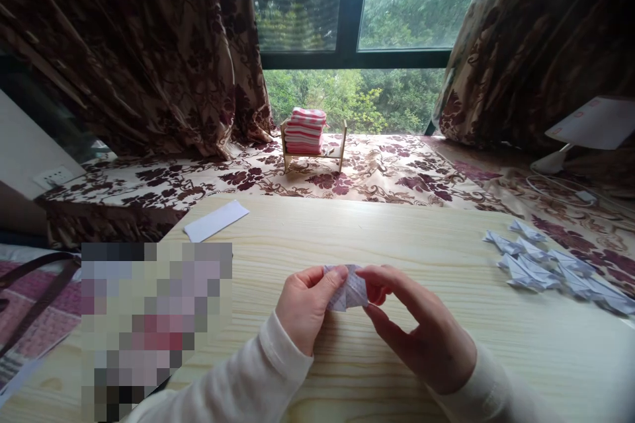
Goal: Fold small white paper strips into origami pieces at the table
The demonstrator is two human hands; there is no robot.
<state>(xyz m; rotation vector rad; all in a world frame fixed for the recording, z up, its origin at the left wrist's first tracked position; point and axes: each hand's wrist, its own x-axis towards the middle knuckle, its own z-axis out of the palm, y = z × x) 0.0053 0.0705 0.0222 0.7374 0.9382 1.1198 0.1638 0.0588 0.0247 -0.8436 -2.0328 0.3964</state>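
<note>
A small piece of folded paper [354,292], pale with faint printing and crossing creases, is held up just above the wooden table [278,238]. My left hand [306,304] pinches its left side, thumb on top and fingers bent behind. At the paper's right side is my right hand [421,330], its index fingertip at the upper corner and its thumb tip at the lower one. Between that thumb and index finger a gap shows below the paper. Part of the right hand's other fingers is hidden behind the index finger.
Several folded paper pieces [530,271] lie in a group at the table's right. A flat white paper strip [216,221] rests near the far left edge. Pixelation covers an area at the left front. Beyond, a small wooden rack [343,145] holds striped cloths [305,132]; a lamp [590,122] stands right.
</note>
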